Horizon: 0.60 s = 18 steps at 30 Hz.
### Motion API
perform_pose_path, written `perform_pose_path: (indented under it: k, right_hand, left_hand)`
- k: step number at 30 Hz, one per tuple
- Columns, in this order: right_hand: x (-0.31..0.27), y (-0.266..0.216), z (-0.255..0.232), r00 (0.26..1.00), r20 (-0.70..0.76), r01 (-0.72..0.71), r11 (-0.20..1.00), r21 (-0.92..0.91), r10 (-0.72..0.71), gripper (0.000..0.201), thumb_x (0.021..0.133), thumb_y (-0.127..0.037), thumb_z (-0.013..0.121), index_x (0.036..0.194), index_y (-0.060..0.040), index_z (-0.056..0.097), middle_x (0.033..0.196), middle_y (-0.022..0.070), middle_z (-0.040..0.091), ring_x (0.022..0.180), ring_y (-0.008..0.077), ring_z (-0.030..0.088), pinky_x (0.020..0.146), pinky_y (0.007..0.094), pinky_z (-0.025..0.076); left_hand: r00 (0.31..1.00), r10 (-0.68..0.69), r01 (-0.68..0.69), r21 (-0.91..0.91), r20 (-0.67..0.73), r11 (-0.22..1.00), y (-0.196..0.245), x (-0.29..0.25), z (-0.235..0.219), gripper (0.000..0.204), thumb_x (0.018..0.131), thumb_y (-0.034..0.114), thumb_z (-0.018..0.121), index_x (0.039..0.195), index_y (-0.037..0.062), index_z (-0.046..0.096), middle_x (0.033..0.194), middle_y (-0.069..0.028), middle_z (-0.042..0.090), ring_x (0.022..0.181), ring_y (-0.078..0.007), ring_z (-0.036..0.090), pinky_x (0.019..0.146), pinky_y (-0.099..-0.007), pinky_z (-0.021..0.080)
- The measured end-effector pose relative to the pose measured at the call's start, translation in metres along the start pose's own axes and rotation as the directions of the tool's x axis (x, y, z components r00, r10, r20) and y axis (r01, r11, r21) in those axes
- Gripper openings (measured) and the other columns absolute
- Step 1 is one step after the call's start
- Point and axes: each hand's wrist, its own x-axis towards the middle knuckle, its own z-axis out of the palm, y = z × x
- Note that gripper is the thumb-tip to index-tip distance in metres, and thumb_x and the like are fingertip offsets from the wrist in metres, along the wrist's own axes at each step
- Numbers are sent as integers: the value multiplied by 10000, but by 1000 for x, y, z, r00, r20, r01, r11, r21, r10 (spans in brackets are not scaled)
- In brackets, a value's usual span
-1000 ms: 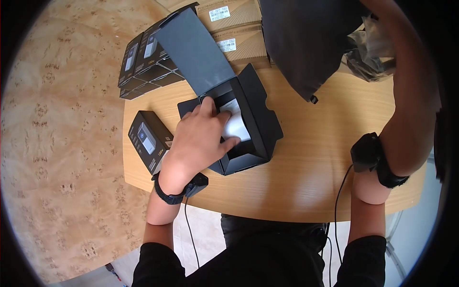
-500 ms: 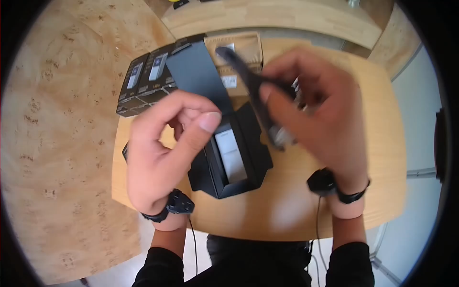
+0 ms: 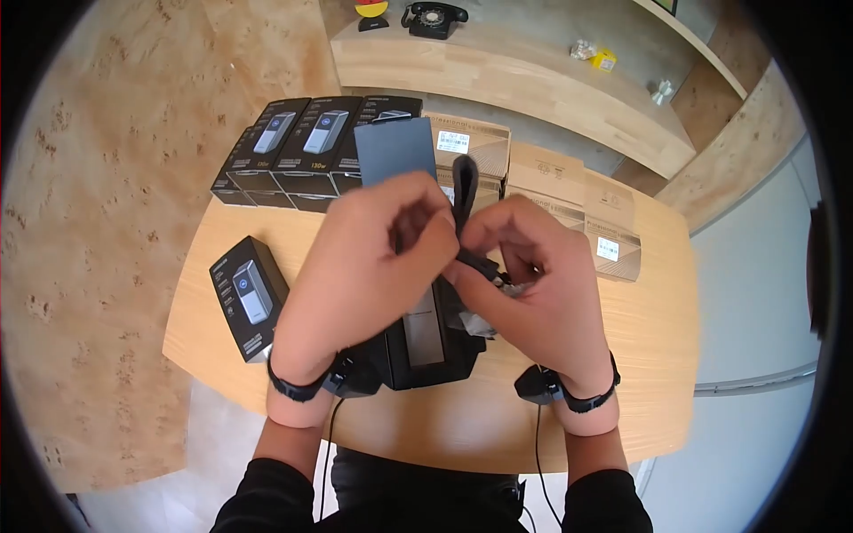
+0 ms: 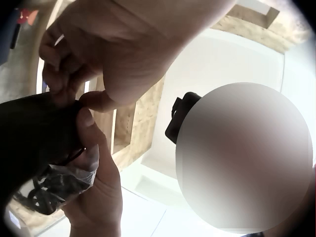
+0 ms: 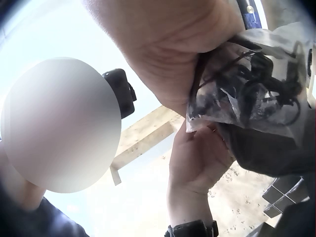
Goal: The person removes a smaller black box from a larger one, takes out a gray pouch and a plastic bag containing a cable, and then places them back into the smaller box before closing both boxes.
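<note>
Above an open black box point(image 3: 395, 151), my two hands meet at a black fabric pouch point(image 3: 464, 191). My left hand point(image 3: 369, 266) pinches the pouch's edge between thumb and fingers. Close beside it, my right hand point(image 3: 546, 284) grips the same pouch along with a clear plastic bag point(image 5: 247, 94) of black cables. The left wrist view shows the pouch point(image 4: 34, 128) hanging dark and broad from the fingertips, the cable bag point(image 4: 57, 187) below it. Partly hidden under the hands, the open box holds a pale grey item point(image 3: 424, 338).
A closed black box point(image 3: 249, 298) with a device printed on it lies at the table's left. Several similar black boxes point(image 3: 306, 147) are stacked at the back left, beside brown cartons point(image 3: 551, 178). Behind the table runs a wooden shelf with a black telephone point(image 3: 434, 18).
My left hand has left the open box and risen to the pouch. The right hand has brought the pouch and cable bag in from the right to meet it. The head view has tilted up.
</note>
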Motion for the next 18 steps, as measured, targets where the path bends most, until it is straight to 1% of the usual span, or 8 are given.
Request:
perform_pose_path:
  k: [3, 4, 7, 8, 10, 12, 15, 18]
  right_hand:
    - [7, -12, 0, 993, 94, -84, 993, 86, 76, 197, 878, -46, 823, 982, -31, 656, 860, -51, 670, 653, -15, 376, 570, 182, 283]
    - [9, -7, 2, 995, 63, -90, 987, 130, 82, 199, 892, -104, 827, 961, -28, 657, 811, -44, 664, 620, -8, 379, 545, 194, 289]
    - [17, 10, 8, 994, 14, -107, 954, 279, 107, 276, 928, -233, 832, 914, -19, 658, 711, -34, 648, 552, 4, 380, 493, 219, 290]
    - [18, 9, 7, 991, 19, -133, 933, 333, 135, 287, 935, -245, 829, 910, -17, 657, 709, -37, 646, 552, 3, 374, 492, 220, 279]
    - [18, 11, 4, 988, 44, -154, 927, 342, 147, 273, 944, -231, 816, 906, -15, 656, 704, -40, 640, 553, 0, 361, 493, 222, 264]
    - [18, 18, -2, 989, 72, -146, 952, 268, 132, 219, 946, -178, 795, 905, -15, 653, 702, -39, 635, 554, -3, 350, 496, 222, 255]
    - [17, 19, -6, 987, 81, -152, 967, 205, 138, 134, 942, -89, 753, 904, -16, 647, 702, -39, 629, 557, -9, 333, 502, 221, 244]
    - [17, 16, -10, 993, -11, -112, 973, 200, 117, 86, 923, -20, 721, 899, -18, 638, 705, -48, 627, 550, -13, 306, 505, 220, 233]
  left_hand:
    - [998, -14, 2, -180, -66, 984, -7, 6, -6, 50, 931, 15, 659, 884, 9, 645, 690, 57, 575, 632, 1, 464, 554, -208, 367]
    - [996, -2, -14, -190, -86, 982, -8, 9, -7, 56, 918, -1, 677, 879, 31, 650, 692, 98, 528, 627, 18, 425, 551, -190, 327]
    - [997, 66, -69, -67, -43, 995, -10, 6, -12, 58, 914, 3, 685, 880, 34, 650, 694, 98, 521, 625, 14, 426, 547, -191, 321]
    - [1000, 3, -2, -124, 6, 992, -8, 3, -12, 65, 896, 0, 702, 879, 33, 648, 688, 90, 516, 627, 13, 433, 542, -193, 321]
    - [999, 45, -43, -83, 24, 996, -8, 0, -10, 71, 884, -1, 711, 880, 30, 648, 685, 79, 521, 628, 11, 442, 539, -195, 324]
    - [995, 74, -72, -30, 72, 997, -11, 0, -10, 85, 869, -3, 724, 876, 25, 644, 684, 53, 537, 625, -4, 462, 537, -200, 337]
    - [994, 98, -98, -9, 43, 995, -10, 1, -10, 83, 851, -29, 699, 865, 18, 631, 694, 40, 549, 632, -25, 474, 562, -213, 354]
    - [994, 101, -102, -31, -29, 994, -8, 0, -15, 73, 841, -57, 636, 855, 9, 610, 714, 26, 559, 650, -46, 473, 593, -227, 366]
